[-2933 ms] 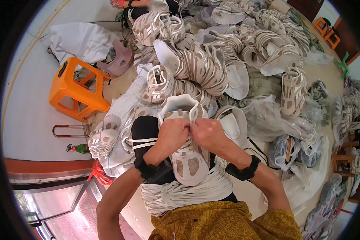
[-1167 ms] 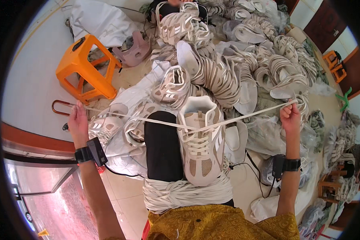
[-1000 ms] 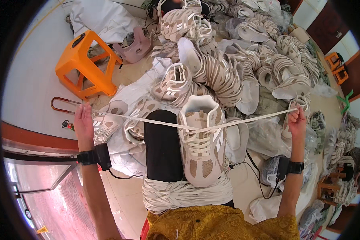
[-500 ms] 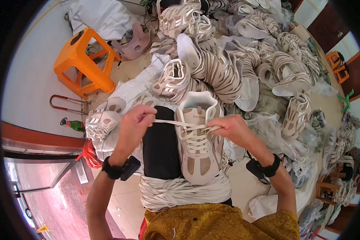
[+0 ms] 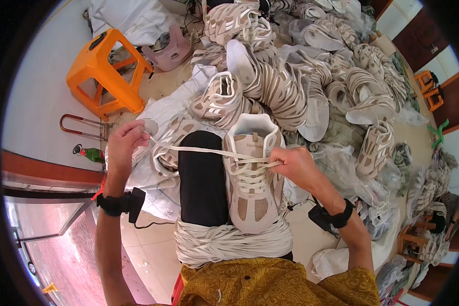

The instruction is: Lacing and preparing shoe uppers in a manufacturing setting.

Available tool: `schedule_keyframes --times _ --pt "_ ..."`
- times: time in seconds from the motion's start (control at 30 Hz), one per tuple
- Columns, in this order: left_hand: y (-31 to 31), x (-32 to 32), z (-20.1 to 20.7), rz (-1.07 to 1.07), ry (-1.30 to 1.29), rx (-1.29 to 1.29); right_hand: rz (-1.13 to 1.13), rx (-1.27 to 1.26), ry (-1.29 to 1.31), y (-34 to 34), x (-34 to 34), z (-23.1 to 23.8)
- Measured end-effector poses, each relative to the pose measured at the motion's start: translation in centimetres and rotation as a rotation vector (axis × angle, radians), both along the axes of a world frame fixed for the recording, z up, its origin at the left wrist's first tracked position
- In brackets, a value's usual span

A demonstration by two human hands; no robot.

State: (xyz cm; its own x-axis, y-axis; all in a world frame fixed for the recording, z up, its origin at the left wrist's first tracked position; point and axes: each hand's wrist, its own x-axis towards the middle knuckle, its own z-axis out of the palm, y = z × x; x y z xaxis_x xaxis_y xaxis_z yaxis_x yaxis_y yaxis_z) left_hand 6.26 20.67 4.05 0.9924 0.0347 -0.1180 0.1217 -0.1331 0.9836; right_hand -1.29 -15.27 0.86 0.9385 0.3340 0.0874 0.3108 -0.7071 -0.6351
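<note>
Head view has the beige-and-white mesh sneaker (image 5: 254, 197) lengthwise beside the black-clad left leg (image 5: 201, 178), crossed by the flat white lace (image 5: 199, 150), which fingers of the nearer right hand (image 5: 295, 166) pinch alongside and those of the left hand (image 5: 126, 145), well leftward, apparently grasp.

At far left, an orange stool (image 5: 93, 62) is near a white cloth (image 5: 130, 21); a green bottle (image 5: 93, 154) is nearer. At far right is a dark-red door (image 5: 415, 36).
</note>
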Motion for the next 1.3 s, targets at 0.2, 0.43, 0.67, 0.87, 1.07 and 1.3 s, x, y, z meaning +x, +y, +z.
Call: schedule_keyframes --times 0.2,0.43,0.67,0.87,1.07,1.3 --pt "2.1 0.0 -0.5 0.032 0.009 -0.123 0.086 0.036 0.112 0.0 -0.5 0.4" --pt "2.7 -0.3 -0.7 0.107 -0.024 -0.096 0.143 -0.218 -0.411 0.1 -0.8 -0.8" --pt "10.3 1.1 -3.1 0.416 -0.125 -0.033 -0.124 0.162 -0.595 1.1 -1.4 -3.2" --pt "17.2 3.7 -6.0 0.627 -0.129 0.207 -0.265 0.328 -0.377 2.3 -2.4 -4.1" --pt "21.0 7.5 -9.5 0.747 -0.213 0.403 -0.226 0.255 -0.440 1.1 -2.3 -5.0" --pt "23.0 7.7 -8.8 0.697 -0.125 0.231 -0.351 0.446 -0.060 -1.3 -2.7 -3.8"
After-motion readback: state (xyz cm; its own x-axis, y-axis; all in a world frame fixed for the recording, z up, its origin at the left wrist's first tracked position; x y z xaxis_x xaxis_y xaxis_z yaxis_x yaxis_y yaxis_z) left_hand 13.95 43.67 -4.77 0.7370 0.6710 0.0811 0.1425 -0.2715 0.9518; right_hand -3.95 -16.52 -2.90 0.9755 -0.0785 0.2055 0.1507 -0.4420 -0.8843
